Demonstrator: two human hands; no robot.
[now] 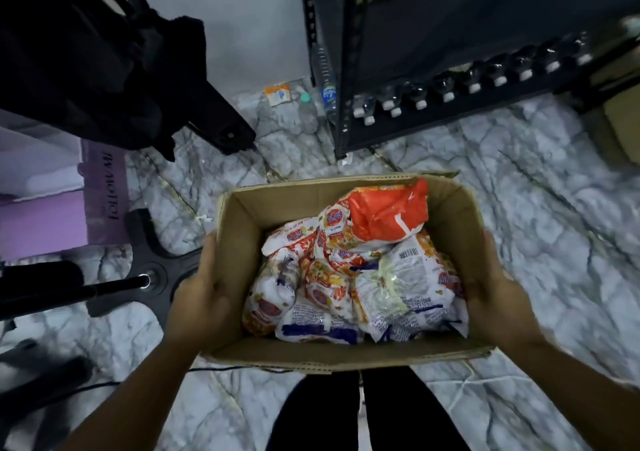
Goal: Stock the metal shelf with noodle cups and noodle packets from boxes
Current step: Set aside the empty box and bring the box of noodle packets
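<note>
At the left, a purple box (41,222) and a black stand base (152,277) sit on the marbled floor (519,191). The left hand (199,298) reaches forward on an extended forearm and clasps the left wall of an open cardboard box (346,353), fingers along the outside. Noodle packets (346,277) lie heaped inside, an orange packet (388,215) on top at the far end. The right hand (495,298) mirrors it, gripping the right wall. Far right stands the metal shelf (346,70), with capped bottles (450,96) lined along its lowest level.
</note>
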